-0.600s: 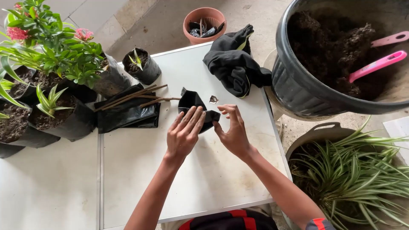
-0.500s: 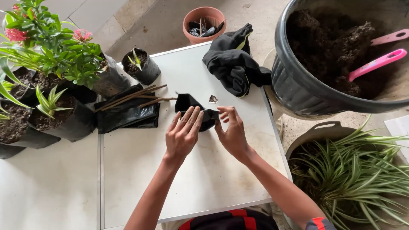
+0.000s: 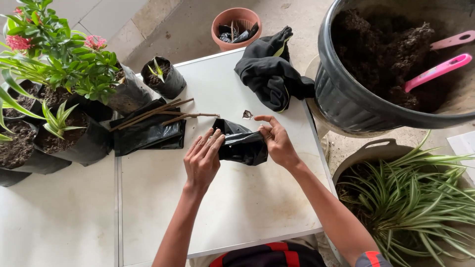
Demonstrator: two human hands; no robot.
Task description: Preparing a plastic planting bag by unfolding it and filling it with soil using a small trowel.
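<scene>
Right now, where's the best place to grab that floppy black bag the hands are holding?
Probably by its two ends, from the sides, as the left hand and right hand do now. The black plastic bag is soft, crumpled and empty-looking, lying flat on the white table, so pinching its edges likely controls it better than grabbing the middle.

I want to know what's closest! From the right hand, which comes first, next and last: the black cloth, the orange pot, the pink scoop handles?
From the right hand in the head view:
1. Black cloth, on the table just beyond the hand.
2. Orange pot, on the floor past the table's far edge.
3. Pink scoop handles, in the big black soil tub at far right.
</scene>
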